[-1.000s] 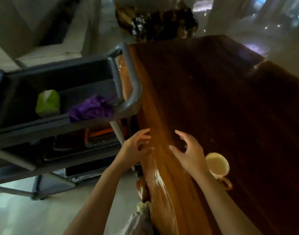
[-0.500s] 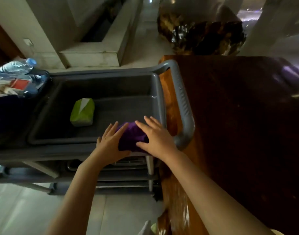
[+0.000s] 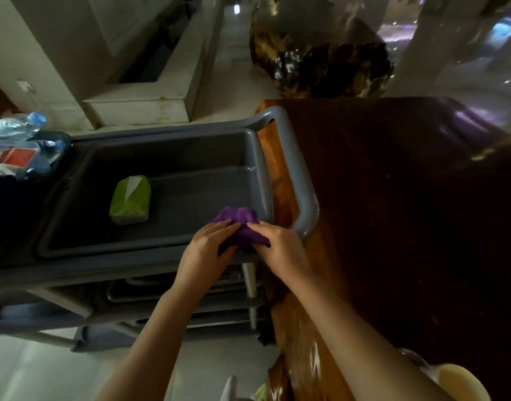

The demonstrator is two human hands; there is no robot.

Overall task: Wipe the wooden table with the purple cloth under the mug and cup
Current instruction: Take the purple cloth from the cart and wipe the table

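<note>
A crumpled purple cloth (image 3: 238,222) lies at the near right corner of the grey cart's top tray (image 3: 150,250). My left hand (image 3: 205,250) and my right hand (image 3: 277,248) both grip the cloth from the near side, fingers closed into its folds. The dark wooden table (image 3: 407,227) stretches along the right, its glossy orange edge right beside the cart. A pale yellow mug (image 3: 462,382) shows at the bottom right corner on the table, partly cut off by the frame. No second cup is visible.
A green and white packet (image 3: 130,200) lies in the tray. The cart's grey handle (image 3: 303,180) overlaps the table edge. Water bottles and packages (image 3: 14,140) sit at the cart's left end. Lower cart shelves hold dark trays. A dark lumpy mass (image 3: 320,62) stands beyond the table.
My hands moved left from over the table edge to the cart tray, laid on the purple cloth, and now have closed on it and bunched it up. The view turned left and the mug slid to the corner.
</note>
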